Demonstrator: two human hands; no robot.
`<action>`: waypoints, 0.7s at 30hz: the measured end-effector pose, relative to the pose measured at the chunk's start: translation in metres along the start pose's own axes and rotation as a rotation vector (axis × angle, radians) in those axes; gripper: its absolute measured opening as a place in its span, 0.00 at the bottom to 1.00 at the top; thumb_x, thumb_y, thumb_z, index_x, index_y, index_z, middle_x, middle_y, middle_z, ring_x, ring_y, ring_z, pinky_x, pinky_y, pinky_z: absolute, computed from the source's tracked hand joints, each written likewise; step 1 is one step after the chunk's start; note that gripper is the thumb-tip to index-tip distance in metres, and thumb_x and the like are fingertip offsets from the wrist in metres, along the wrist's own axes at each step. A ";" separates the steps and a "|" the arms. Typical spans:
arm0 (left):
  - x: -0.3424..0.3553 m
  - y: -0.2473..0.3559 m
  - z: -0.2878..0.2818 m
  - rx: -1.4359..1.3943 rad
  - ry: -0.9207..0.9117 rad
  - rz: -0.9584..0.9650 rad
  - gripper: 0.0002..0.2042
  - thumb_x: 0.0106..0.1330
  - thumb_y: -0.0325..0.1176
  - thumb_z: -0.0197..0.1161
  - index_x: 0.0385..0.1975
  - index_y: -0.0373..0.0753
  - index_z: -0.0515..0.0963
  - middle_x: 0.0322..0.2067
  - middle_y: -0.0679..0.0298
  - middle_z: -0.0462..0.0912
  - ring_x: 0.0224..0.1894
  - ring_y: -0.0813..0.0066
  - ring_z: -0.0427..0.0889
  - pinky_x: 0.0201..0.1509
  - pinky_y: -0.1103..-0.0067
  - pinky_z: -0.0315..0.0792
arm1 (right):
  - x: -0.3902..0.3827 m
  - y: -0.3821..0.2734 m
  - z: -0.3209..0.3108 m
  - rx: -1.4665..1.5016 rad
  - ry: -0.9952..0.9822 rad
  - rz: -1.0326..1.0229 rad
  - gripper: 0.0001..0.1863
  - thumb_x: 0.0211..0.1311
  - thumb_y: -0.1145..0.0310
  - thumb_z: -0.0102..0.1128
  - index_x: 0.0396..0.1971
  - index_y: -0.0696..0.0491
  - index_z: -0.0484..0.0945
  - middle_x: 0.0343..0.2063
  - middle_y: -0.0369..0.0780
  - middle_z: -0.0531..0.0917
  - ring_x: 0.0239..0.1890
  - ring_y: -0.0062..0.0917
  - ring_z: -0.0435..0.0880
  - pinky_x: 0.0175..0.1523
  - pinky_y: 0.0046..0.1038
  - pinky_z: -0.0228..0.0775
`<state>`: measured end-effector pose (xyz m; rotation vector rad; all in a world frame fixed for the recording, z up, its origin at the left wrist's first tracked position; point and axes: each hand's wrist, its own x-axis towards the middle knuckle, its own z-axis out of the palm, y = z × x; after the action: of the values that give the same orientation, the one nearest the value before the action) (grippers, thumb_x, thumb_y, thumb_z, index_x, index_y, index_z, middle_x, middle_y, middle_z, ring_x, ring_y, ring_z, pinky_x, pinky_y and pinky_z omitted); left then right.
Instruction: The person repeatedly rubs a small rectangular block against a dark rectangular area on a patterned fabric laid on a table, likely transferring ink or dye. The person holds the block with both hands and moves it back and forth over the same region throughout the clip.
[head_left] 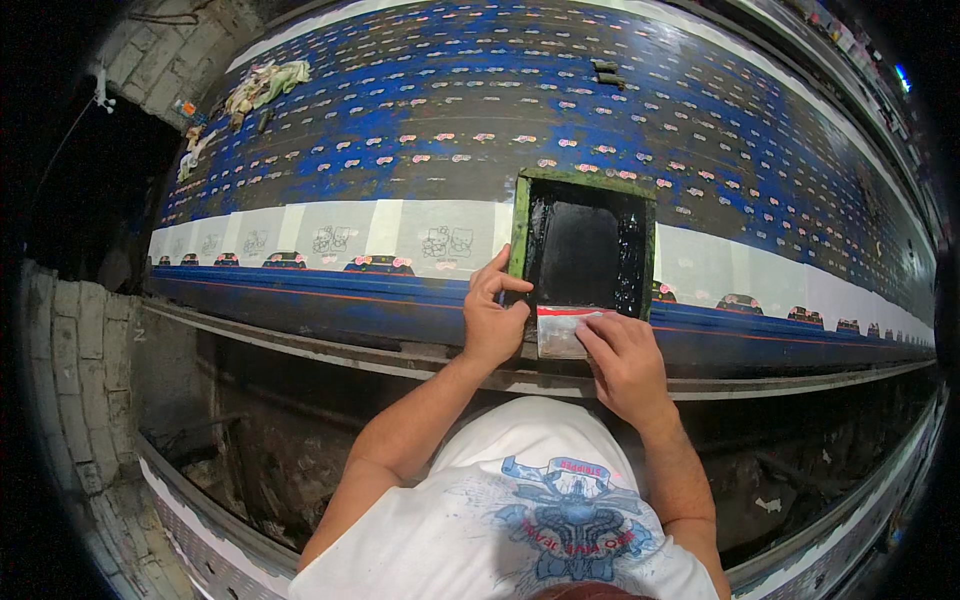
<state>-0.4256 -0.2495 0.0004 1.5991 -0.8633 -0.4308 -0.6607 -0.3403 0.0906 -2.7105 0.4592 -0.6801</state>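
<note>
On the long table in front of me lies a printing screen with a green frame (588, 177), its inside covered in wet-looking black ink (580, 245). My left hand (492, 318) grips the left side of this frame near its lower corner, fingers bent around the edge. A flat, pale squeegee (556, 342) with a red strip along its far edge lies across the near end of the screen. My right hand (630, 365) pinches the squeegee at its right part, thumb and fingers together. The frame's near edge is largely hidden by the squeegee and hands.
White sheets with line-drawn cartoon figures (447, 240) run along the table's near side. Small pink and white prints (484, 137) cover the blue and black table (420, 185). Crumpled cloths (262, 92) lie far left; small dark blocks (607, 75) sit at the back.
</note>
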 end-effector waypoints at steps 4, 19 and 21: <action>0.002 -0.003 0.003 0.002 -0.008 -0.026 0.12 0.55 0.17 0.67 0.36 0.39 0.89 0.78 0.43 0.78 0.77 0.47 0.78 0.83 0.60 0.67 | 0.015 0.007 -0.009 -0.022 -0.122 -0.023 0.27 0.52 0.80 0.71 0.57 0.58 0.86 0.52 0.46 0.88 0.57 0.45 0.87 0.62 0.46 0.79; 0.008 -0.013 0.001 -0.087 -0.077 -0.095 0.17 0.62 0.18 0.72 0.51 0.39 0.90 0.81 0.45 0.75 0.82 0.44 0.72 0.87 0.57 0.61 | 0.160 0.119 -0.009 -0.017 -0.238 0.149 0.18 0.57 0.84 0.65 0.48 0.58 0.88 0.43 0.51 0.90 0.52 0.54 0.89 0.59 0.52 0.82; 0.008 -0.015 0.000 -0.145 -0.080 -0.113 0.18 0.65 0.18 0.71 0.55 0.39 0.90 0.81 0.45 0.75 0.83 0.44 0.71 0.88 0.56 0.59 | 0.164 0.124 -0.006 -0.018 -0.235 0.154 0.25 0.57 0.85 0.65 0.55 0.56 0.89 0.44 0.50 0.91 0.53 0.53 0.90 0.59 0.51 0.83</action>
<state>-0.4162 -0.2549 -0.0122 1.5089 -0.7863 -0.6277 -0.5547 -0.5149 0.1159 -2.6919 0.6082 -0.3136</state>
